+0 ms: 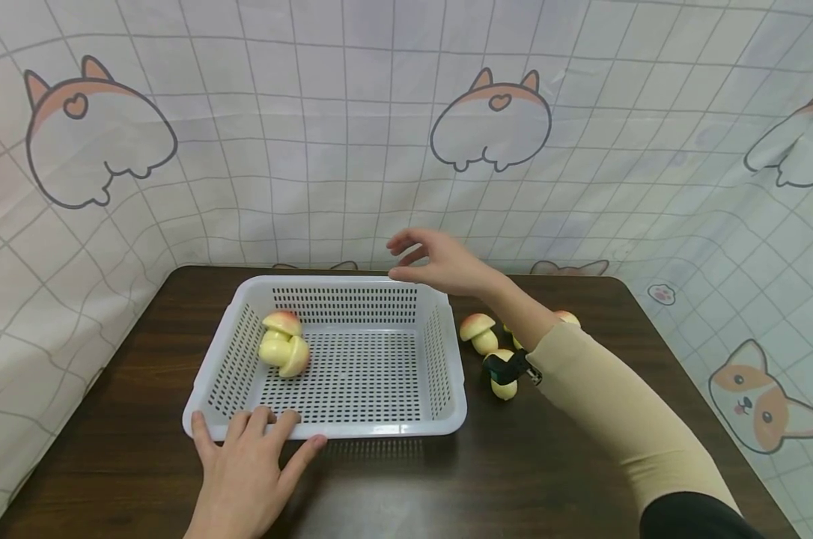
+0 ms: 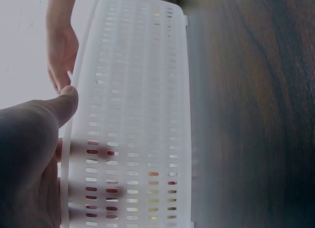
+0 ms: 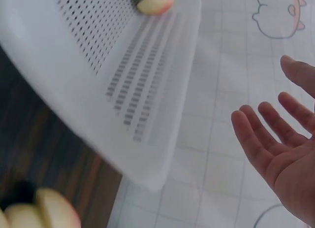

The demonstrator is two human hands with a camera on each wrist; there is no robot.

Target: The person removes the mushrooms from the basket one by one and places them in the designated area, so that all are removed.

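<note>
A white perforated plastic basket [image 1: 406, 428] stands on the table. My left hand [image 1: 248, 464] grips its near rim, fingers over the edge and the thumb [image 2: 64, 102] on the outer side. Two yellow mushroom-shaped pieces with reddish caps [image 1: 296, 358] lie against each other at the basket's left end. Over the back right corner of the basket hovers my right hand [image 1: 440, 262], fingers loosely bent and apart; the palm [image 3: 295, 176] holds nothing in the right wrist view.
Several more mushroom-shaped pieces [image 1: 477, 329] lie on the dark wooden table [image 1: 528, 464] right of the basket, partly hidden by my right forearm. A black strap [image 1: 507, 367] is at the right wrist. Behind the table hangs a white grid-patterned cloth [image 1: 352, 150].
</note>
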